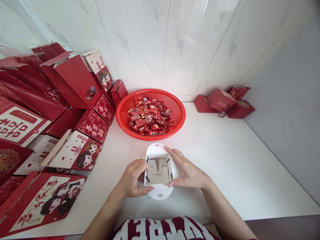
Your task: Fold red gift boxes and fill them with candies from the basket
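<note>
A small open box stands on the white table near its front edge, showing its pale inside. Two rounded flaps with holes spread out from its far and near sides, and short dark cord ends show on its inner walls. My left hand grips the box's left side, with fingertips over the rim and the thumb at the near corner. On the right side, my right hand holds the box between its thumb at the near corner and its fingers at the far corner. The box's floor shows interlocked flaps and nothing lying on them.
Beyond the box sits a red mesh basket with many wrapped candies. Many red and white printed boxes are stacked along the left. Several small red boxes stand at the back right, by the tiled wall.
</note>
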`<state>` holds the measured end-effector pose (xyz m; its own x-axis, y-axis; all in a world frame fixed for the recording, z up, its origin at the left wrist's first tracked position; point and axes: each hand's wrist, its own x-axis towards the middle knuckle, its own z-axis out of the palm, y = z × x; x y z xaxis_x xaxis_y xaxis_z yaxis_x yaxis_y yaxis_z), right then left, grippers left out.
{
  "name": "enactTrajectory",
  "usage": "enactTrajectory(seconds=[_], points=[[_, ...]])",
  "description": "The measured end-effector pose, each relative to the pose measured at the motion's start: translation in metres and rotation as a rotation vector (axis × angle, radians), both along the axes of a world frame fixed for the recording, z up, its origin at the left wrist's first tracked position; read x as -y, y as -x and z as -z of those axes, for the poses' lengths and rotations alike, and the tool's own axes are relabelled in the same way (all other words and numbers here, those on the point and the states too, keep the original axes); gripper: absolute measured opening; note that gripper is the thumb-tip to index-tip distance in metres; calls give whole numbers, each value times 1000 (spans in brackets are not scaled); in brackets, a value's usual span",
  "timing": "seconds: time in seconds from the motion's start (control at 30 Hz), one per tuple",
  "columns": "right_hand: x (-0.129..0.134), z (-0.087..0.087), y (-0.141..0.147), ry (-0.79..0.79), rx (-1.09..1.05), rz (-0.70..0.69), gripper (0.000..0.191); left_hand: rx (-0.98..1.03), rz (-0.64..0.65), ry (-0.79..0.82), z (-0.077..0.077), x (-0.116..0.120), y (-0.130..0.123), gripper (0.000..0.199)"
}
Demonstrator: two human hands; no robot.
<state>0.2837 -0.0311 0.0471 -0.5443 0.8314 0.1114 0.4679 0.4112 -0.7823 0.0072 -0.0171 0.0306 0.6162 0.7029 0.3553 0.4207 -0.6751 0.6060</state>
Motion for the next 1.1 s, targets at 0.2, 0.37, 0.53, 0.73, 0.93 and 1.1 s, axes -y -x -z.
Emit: enactTrajectory(seconds=[0.2, 0.37, 0.53, 0.73, 0.93, 1.1], points=[[4, -10, 1, -118, 188, 40, 114, -11, 24, 236, 0, 3, 0, 70], [3, -4, 3, -128, 207, -15, 110, 4, 20, 323, 0, 5, -4, 87], [0, 13, 4, -61, 103, -60, 143, -90, -94, 220, 0, 3, -10, 119], [-5, 22, 8, 37, -92, -25, 139, 126, -5, 255, 5, 2, -19, 118], [-7, 10, 15, 24, -343, -27, 134, 436, 169, 336, -4, -3, -26, 120], [-11, 21, 13, 59, -268, -48, 108, 428, 76, 403, 16, -10, -33, 115]])
